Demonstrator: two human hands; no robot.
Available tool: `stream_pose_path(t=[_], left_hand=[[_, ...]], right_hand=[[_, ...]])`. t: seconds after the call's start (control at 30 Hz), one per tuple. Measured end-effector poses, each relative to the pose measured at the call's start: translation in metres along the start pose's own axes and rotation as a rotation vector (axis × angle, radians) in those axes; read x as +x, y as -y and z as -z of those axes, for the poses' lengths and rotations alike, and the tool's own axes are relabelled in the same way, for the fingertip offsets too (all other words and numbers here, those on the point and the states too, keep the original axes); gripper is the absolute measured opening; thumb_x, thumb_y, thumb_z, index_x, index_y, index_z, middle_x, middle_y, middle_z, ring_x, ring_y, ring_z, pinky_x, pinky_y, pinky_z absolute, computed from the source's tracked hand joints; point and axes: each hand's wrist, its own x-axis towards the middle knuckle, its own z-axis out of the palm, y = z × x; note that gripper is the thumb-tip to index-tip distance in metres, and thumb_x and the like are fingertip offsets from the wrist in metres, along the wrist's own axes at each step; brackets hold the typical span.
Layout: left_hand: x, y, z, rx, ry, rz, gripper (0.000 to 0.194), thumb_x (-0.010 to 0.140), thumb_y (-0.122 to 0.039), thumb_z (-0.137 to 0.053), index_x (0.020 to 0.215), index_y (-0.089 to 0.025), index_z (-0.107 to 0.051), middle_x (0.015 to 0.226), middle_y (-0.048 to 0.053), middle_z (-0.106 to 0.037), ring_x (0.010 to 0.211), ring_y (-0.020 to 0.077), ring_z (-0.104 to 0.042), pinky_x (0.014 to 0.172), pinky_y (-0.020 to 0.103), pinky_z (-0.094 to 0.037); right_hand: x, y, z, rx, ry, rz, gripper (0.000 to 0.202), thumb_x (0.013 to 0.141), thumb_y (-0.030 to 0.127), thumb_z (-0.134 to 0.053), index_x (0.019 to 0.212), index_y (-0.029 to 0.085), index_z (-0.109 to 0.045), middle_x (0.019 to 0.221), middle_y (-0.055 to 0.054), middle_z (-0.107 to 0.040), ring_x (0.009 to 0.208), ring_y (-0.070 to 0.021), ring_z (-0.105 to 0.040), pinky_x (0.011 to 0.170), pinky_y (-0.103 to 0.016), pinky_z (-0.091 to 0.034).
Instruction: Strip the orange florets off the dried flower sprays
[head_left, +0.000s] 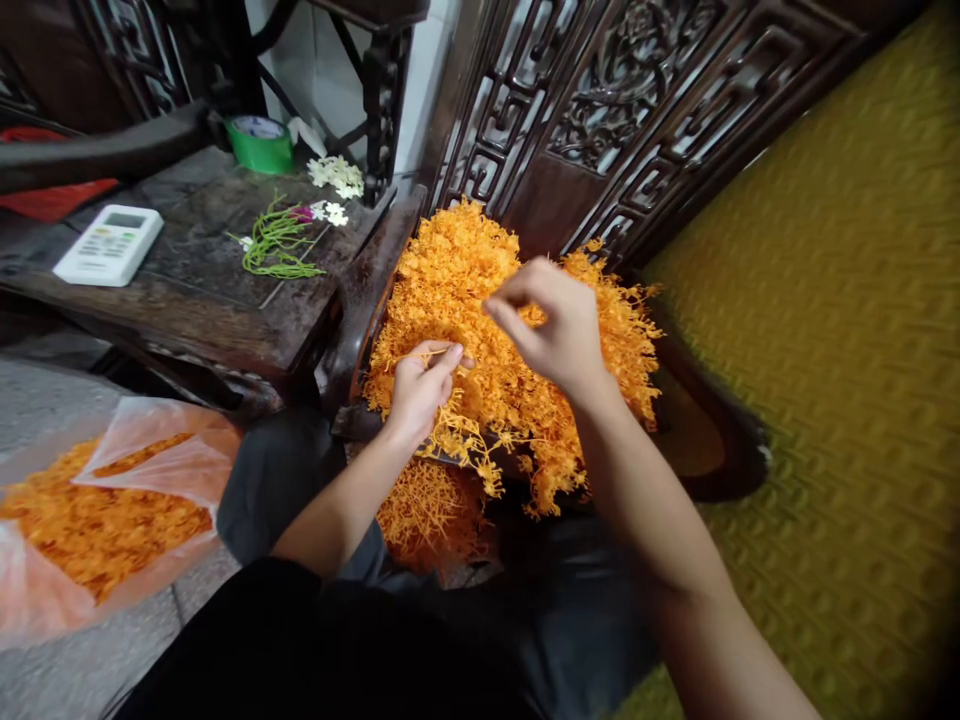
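A large heap of orange artificial flowers (457, 270) lies on a dark wooden seat, against a carved backrest. My left hand (425, 385) is in front of the heap, thumb and forefinger pinched on a thin orange stem; more orange sprigs dangle just below it. To its right, my right hand (551, 315) is raised over the heap, its thumb and index fingertips close together. Whatever those fingertips hold, if anything, is too small to make out. Beneath the seat's front edge, between the knees, sits a bunch of orange stems (424, 505).
On the dark side table (202, 300) at left are a white remote (109, 245), green tape (259, 145), green stems (277, 243) and white flowers (336, 176). A plastic bag (161, 475) of orange pieces lies on the floor. Yellow textured padding (840, 300) stands at right.
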Motion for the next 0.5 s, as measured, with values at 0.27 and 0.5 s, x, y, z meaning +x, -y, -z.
stream_pose_path(t=[0.27,0.5], left_hand=[[-0.011,0.001,-0.008,-0.022,0.026,0.038,0.033,0.087,-0.044,-0.069,0.093,-0.017,-0.052,0.049,-0.008,-0.035,0.04,0.0003,-0.03,0.043,0.018,-0.018],[-0.012,-0.004,-0.009,-0.004,0.187,0.08,0.04,0.087,-0.05,-0.066,0.103,-0.016,-0.055,0.097,0.004,-0.066,0.065,0.0038,-0.058,0.054,0.018,-0.042]], right_hand=[[-0.062,0.023,-0.012,-0.274,0.083,0.046,0.009,0.099,0.03,-0.061,0.1,0.025,-0.069,0.098,-0.008,-0.066,0.091,-0.0257,-0.056,0.078,-0.044,-0.041],[-0.073,0.043,0.026,-0.121,-0.325,-0.139,0.007,0.096,0.032,-0.066,0.103,0.03,-0.065,0.104,-0.009,-0.067,0.099,-0.0256,-0.065,0.083,-0.045,-0.053]])
